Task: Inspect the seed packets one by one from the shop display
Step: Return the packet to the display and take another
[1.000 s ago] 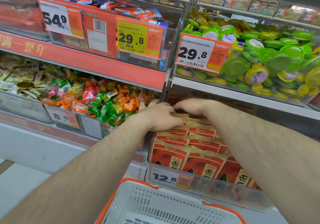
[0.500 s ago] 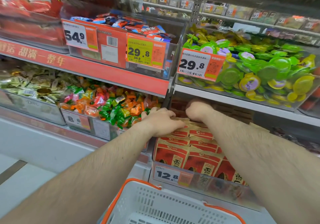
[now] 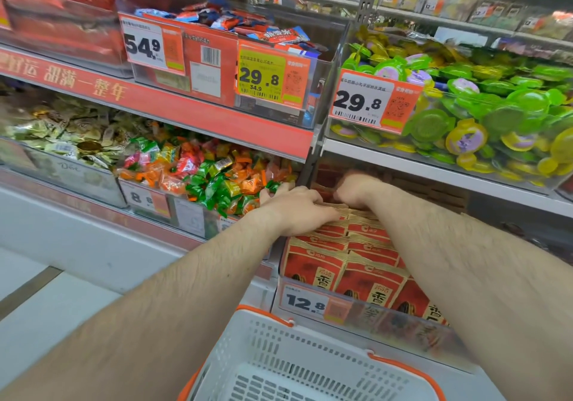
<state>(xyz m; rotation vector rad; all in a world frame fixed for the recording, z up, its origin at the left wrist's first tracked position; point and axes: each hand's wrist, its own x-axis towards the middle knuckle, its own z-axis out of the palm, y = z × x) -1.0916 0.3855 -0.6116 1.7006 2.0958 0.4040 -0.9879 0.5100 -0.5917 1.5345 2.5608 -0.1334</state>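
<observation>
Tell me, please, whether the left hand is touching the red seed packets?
Touching: in the head view the left hand lies flat on the tops of the red seed packets.

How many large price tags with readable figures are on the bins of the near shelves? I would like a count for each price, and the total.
29.8 tags: 2
54.9 tag: 1
12.8 tag: 1
8.8 tag: 1
Total: 5

Red seed packets with tan tops and black-and-gold characters. Green, yellow and purple jelly cups. Orange and green wrapped candies. White basket, orange rim.
</observation>
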